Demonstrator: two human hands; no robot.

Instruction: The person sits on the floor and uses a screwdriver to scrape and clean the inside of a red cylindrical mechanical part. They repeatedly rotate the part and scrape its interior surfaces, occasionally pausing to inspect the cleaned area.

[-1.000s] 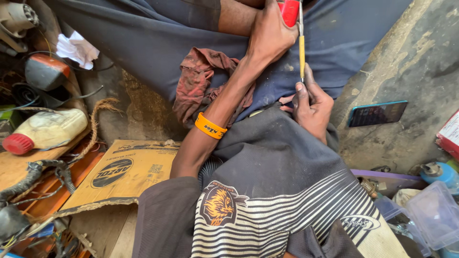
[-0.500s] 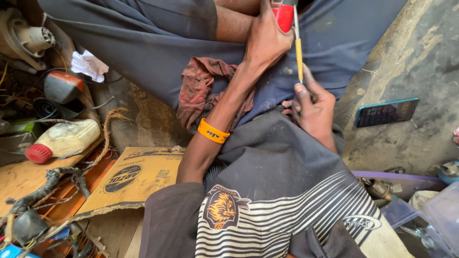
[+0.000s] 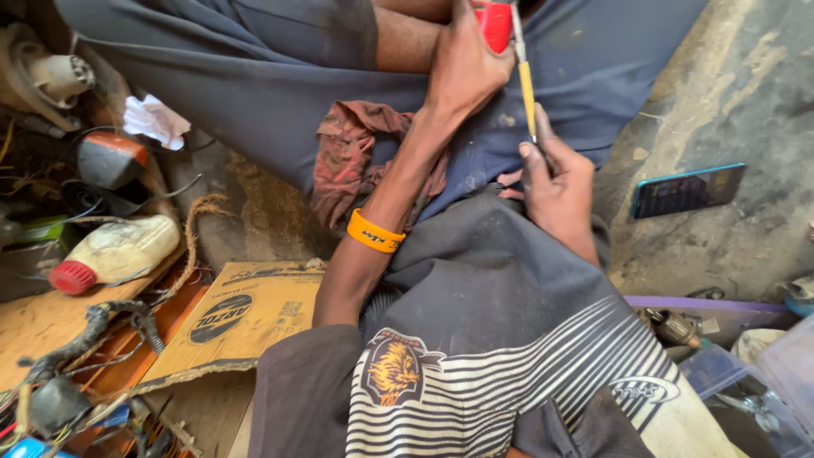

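Observation:
My left hand (image 3: 471, 64), with an orange wristband (image 3: 373, 231) on its wrist, reaches up and grips a red object (image 3: 496, 21) that the top edge cuts off. A thin tool with a yellow shaft (image 3: 527, 89) runs down from that object. My right hand (image 3: 555, 182) pinches the tool's lower end with its fingertips. Both hands work over a lap in blue-grey cloth (image 3: 254, 76). My striped shirt with a lion patch (image 3: 475, 373) fills the foreground.
A dark red rag (image 3: 348, 161) lies on the lap by my left forearm. A phone (image 3: 687, 191) rests on the concrete at right. At left are a white bottle with a red cap (image 3: 119, 253), torn cardboard (image 3: 246, 314), wires and tool parts. Clear plastic boxes (image 3: 788, 365) sit at lower right.
The view has drifted so the clutter on the left sits lower and further right. Both hands keep their grip, and the red object is now nearer the top edge.

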